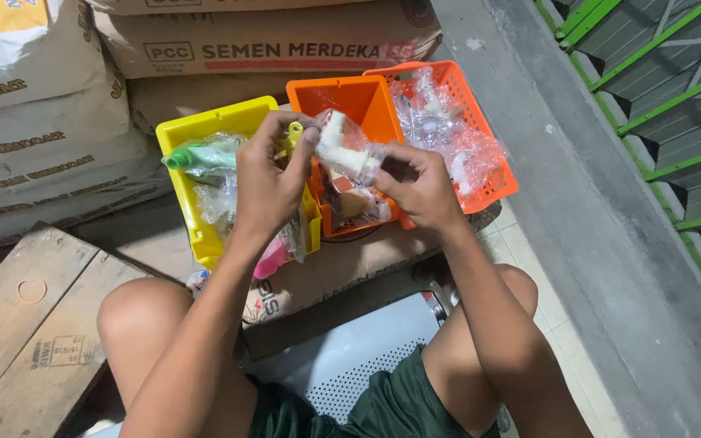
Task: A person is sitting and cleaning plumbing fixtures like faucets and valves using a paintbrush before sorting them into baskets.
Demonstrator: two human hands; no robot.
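While both hands grip one clear plastic packet [349,150] above the orange bin [349,109], left hand [269,182] and right hand [419,185] pinch its ends (a white fitting inside); yellow bin [196,219] and orange basket [480,174] already hold packets; this one is unplaced

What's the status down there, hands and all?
Left hand and right hand both grip a clear bag holding a white fitting. Held above the orange bin. Nothing blocking.
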